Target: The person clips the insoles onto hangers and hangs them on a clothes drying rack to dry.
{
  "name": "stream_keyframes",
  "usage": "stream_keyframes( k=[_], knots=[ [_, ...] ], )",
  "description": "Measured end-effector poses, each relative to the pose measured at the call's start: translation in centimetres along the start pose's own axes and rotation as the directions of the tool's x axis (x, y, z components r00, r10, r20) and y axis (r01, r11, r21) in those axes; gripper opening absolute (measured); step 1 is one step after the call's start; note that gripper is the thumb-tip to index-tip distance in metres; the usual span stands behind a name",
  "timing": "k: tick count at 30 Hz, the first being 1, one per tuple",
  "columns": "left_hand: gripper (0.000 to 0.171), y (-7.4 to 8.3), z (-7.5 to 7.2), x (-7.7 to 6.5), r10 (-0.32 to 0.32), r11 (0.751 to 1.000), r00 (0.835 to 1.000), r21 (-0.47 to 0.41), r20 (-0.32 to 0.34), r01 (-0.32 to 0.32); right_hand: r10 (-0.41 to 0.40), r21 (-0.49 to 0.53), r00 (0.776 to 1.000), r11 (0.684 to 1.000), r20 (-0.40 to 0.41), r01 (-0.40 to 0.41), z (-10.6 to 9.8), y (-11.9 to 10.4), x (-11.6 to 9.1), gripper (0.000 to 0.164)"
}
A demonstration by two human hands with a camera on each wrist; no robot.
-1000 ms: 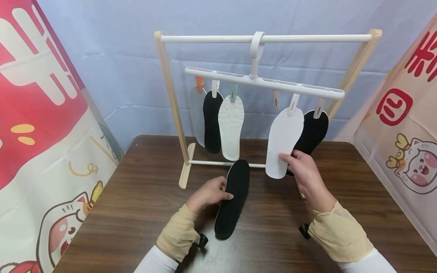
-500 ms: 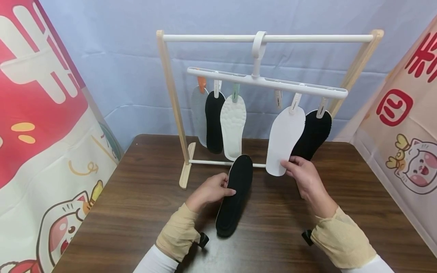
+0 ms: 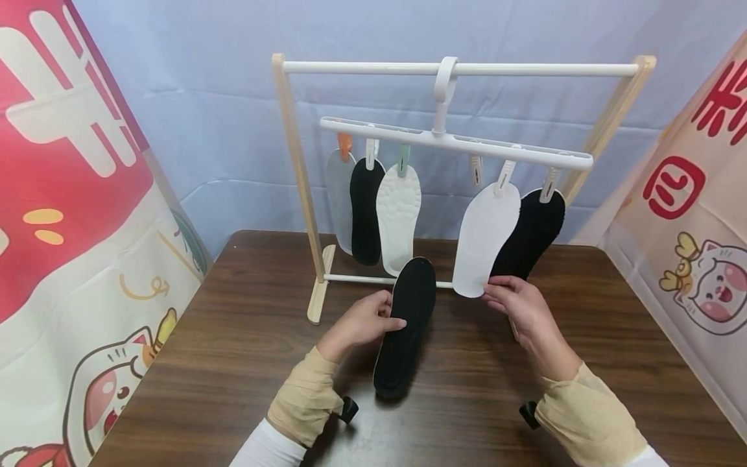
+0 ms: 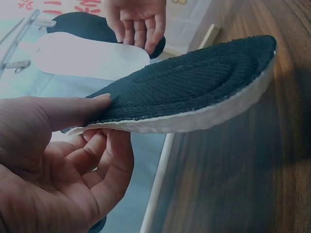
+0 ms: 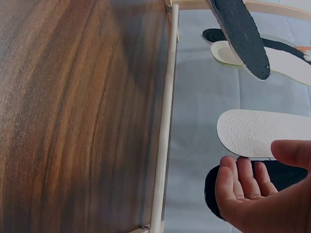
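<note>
My left hand (image 3: 364, 321) grips a black insole (image 3: 406, 324) by its side edge, thumb on the black face and fingers beneath. In the left wrist view its underside shows white. The insole is tilted, its upper end overlapping the foot of a white textured insole (image 3: 399, 217) on the hanger. My right hand (image 3: 519, 305) is at the lower edge of a hanging white insole (image 3: 487, 240), fingers relaxed and fingertips right at the rim. Behind it another black insole (image 3: 530, 233) hangs from a clip (image 3: 548, 186).
A white clip hanger (image 3: 455, 144) hangs tilted from a wooden-sided rack (image 3: 300, 175) on the brown table (image 3: 251, 363). One clip (image 3: 476, 170) holds nothing. Left of it hang a grey insole (image 3: 340, 201) and a black one (image 3: 366, 214). Printed cloths flank both sides.
My left hand has raised the black insole slightly and moved it right. My right thumb has slid off the white insole's face to its edge, and the hand is slightly lower.
</note>
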State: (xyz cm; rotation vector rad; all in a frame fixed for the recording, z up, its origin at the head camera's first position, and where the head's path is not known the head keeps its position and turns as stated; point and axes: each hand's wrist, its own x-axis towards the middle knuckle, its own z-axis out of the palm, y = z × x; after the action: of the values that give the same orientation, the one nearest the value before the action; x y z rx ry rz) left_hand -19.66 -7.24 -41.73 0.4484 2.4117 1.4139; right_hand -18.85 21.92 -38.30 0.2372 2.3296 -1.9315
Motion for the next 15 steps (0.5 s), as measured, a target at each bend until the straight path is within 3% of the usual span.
stream_keyframes(
  k=[10,15],
  knots=[
    [0.024,0.4,0.0,0.0,0.047,0.999,0.999,-0.011,0.006,-0.047,-0.066,0.083,0.994,0.994,-0.091,0.074,-0.3,-1.3,-0.7,0.026],
    [0.024,0.5,0.1,0.1,0.057,0.998,0.998,-0.019,0.008,-0.057,-0.114,0.097,0.988,0.988,-0.101,0.124,-0.2,-2.7,-1.1,0.023]
  ],
)
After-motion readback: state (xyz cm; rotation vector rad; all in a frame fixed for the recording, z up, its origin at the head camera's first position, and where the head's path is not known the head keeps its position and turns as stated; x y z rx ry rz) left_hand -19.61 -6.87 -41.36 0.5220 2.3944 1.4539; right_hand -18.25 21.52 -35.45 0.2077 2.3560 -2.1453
